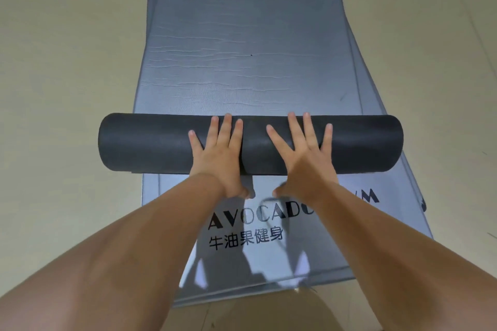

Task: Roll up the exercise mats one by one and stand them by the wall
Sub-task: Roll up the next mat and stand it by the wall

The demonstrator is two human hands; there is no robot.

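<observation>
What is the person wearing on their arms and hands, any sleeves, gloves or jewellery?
Nothing shows. The left hand and right hand are bare, without gloves, and the fingers carry no rings. The left forearm and right forearm are bare up to the frame's edge: no sleeve, watch, bracelet or marking.

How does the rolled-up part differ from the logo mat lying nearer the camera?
The dark roll is a matte charcoal cylinder; the logo mat lies flat and is glossy grey-blue. The dark roll looks plain; the logo mat carries black AVOCADO lettering. Both belong to one stack on the floor.
</observation>
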